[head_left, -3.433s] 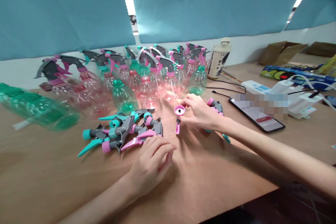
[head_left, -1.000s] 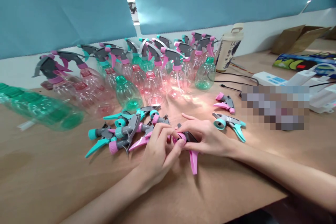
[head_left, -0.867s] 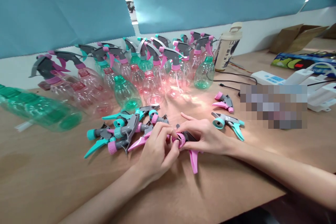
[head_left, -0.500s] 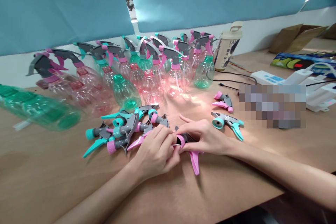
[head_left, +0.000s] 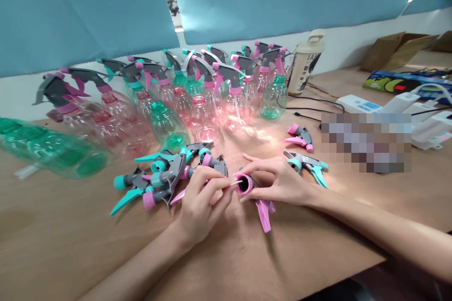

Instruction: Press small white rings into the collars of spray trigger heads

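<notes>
Smooth brown desk [head_left: 212,263] spreads wide toward six o'clock, its edge slanting off at five. Glossy, bulging translucent bottles [head_left: 205,117] stand from ten to one, partly hiding one another. Centrally, the right hand [head_left: 282,181] clamps a pink-and-grey plastic spray head [head_left: 263,214]; from eight, the left hand [head_left: 201,202] pinches a thin white rod [head_left: 236,182], its far tip indistinct at the round collar.

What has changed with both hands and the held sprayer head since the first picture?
The right hand has brought the pink-and-grey sprayer head towards the viewer, still gripping it. The left hand has joined it and now pinches a thin white piece at its open collar. The standing bottles stayed in place.
</notes>
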The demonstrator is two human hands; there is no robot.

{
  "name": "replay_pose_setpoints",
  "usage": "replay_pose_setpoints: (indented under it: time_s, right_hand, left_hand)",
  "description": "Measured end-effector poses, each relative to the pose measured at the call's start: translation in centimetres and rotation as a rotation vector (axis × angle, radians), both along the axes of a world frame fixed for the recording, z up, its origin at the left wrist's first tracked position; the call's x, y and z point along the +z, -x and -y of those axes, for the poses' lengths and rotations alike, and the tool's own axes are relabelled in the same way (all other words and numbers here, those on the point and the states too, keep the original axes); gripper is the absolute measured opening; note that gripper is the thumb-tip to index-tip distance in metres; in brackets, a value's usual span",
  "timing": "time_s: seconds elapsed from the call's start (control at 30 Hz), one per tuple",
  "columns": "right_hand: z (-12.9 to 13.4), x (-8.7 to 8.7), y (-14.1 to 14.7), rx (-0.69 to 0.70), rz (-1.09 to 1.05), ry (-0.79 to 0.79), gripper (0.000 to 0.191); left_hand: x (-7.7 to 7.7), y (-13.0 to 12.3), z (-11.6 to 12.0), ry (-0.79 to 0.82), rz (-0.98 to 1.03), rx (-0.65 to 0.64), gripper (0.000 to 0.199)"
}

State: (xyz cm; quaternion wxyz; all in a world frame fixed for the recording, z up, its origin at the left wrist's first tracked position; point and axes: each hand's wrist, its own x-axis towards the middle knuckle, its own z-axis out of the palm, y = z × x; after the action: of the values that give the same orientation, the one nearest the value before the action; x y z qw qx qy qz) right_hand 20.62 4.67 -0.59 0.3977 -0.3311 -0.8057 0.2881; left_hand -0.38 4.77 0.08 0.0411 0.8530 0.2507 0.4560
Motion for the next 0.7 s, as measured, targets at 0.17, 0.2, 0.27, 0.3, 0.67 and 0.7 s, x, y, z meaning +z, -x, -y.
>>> replay_pose_setpoints:
  time_s: [0.17, 0.2, 0.27, 0.3, 0.67, 0.7]
  right_hand:
    - [0.4, -0.1, 0.2, 0.040, -0.013, 0.020, 0.031]
    - [0.5, -0.2, 0.3, 0.049, -0.014, 0.019, 0.031]
    - [0.7, -0.2, 0.3, 0.061, -0.015, 0.015, 0.031]
    - [0.7, -0.2, 0.4, 0.063, -0.015, 0.013, 0.032]
    - [0.7, -0.3, 0.3, 0.039, -0.020, -0.046, 0.027]
    - [0.7, -0.3, 0.3, 0.034, -0.020, -0.053, 0.028]
  left_hand:
    - [-0.4, 0.1, -0.1, 0.046, 0.102, 0.032, 0.012]
    - [-0.5, 0.1, 0.0, 0.045, 0.106, 0.021, 0.011]
    - [-0.5, 0.0, 0.2, 0.049, 0.106, 0.000, 0.010]
    - [-0.5, 0.0, 0.3, 0.055, 0.104, -0.006, 0.010]
    - [-0.1, -0.2, 0.8, 0.013, 0.012, -0.026, 0.017]
    - [0.0, -0.2, 0.9, -0.007, -0.005, -0.026, 0.018]
